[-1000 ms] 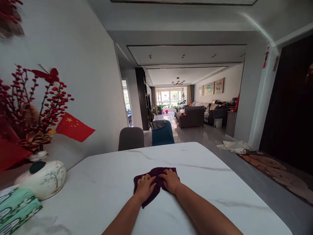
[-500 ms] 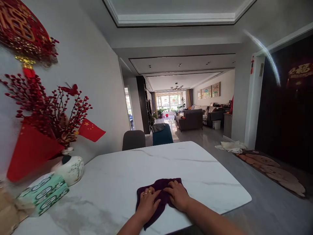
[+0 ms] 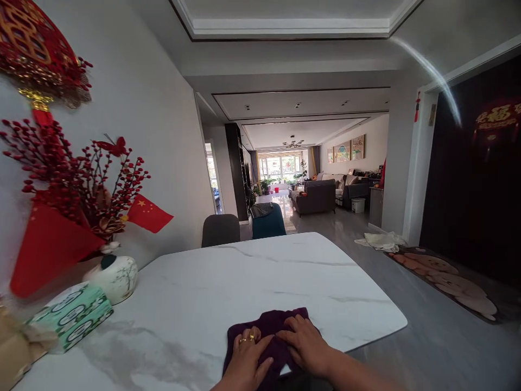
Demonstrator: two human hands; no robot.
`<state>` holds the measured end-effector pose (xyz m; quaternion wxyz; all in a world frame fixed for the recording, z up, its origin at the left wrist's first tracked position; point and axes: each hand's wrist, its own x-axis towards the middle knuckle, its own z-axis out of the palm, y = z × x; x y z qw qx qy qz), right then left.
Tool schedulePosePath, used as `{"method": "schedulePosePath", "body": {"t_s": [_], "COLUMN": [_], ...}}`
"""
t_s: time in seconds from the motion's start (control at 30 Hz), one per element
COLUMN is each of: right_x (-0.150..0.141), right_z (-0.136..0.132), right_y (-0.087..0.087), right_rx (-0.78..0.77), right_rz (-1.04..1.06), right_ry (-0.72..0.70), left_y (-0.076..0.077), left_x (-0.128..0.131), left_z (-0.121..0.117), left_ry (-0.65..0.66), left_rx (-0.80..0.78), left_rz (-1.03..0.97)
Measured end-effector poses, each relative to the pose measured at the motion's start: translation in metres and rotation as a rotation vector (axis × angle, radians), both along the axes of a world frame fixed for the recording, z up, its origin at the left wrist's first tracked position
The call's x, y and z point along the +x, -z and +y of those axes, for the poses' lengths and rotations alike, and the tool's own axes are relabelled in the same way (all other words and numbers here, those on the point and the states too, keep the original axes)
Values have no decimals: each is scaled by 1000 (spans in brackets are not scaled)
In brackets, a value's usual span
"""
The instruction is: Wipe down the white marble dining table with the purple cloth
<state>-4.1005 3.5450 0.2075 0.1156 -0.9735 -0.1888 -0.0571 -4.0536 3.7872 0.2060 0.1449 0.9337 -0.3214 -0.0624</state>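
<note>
A dark purple cloth point(image 3: 273, 321) lies bunched on the white marble-patterned table point(image 3: 260, 274), near its front edge. My left hand point(image 3: 249, 355), with a gold ring on it, presses on the cloth's left part with curled fingers. On the right part, my right hand point(image 3: 306, 343) bears down with bent fingers gripping the fabric. The two hands are close together, thumbs facing inward. The cloth's lower end runs out of view at the bottom.
On the left stand a green tissue pack point(image 3: 72, 317), a brown paper bag point(image 3: 14, 347) and a white vase point(image 3: 118, 278) with red berry branches and flags. Two chairs, one grey point(image 3: 221, 230) and one blue point(image 3: 269, 221), are at the far edge. A floor mat point(image 3: 448, 282) lies right.
Both hands and the purple cloth have slid toward me, closer to the table's front edge. The hands stay on the cloth.
</note>
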Motion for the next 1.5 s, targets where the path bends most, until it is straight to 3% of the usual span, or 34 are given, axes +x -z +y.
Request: {"method": "schedulePosePath", "body": {"t_s": [0.13,0.3,0.83,1.07,1.27,1.5], "right_x": [7,48,232,294,311,287], "right_z": [-8,-24,-99,-117,-118,-106], "right_y": [-7,-12,0,2,3,4], "right_rx": [32,90,95,41,14,-35], "right_rz": [40,49,-37,-32,-32,-35], "right_ry": [-36,-16,76,131,173,253], "left_y": [4,0,10,20,21,12], "left_x": [15,52,237,300,315,283], "left_z": [-7,-28,-119,-147,-156,-153], "left_ry": [28,41,50,11,-37,-120], "left_rx": [15,-44,-140,-150,-144,-95], "left_rz": [61,44,-136,-173,-182,-181]}}
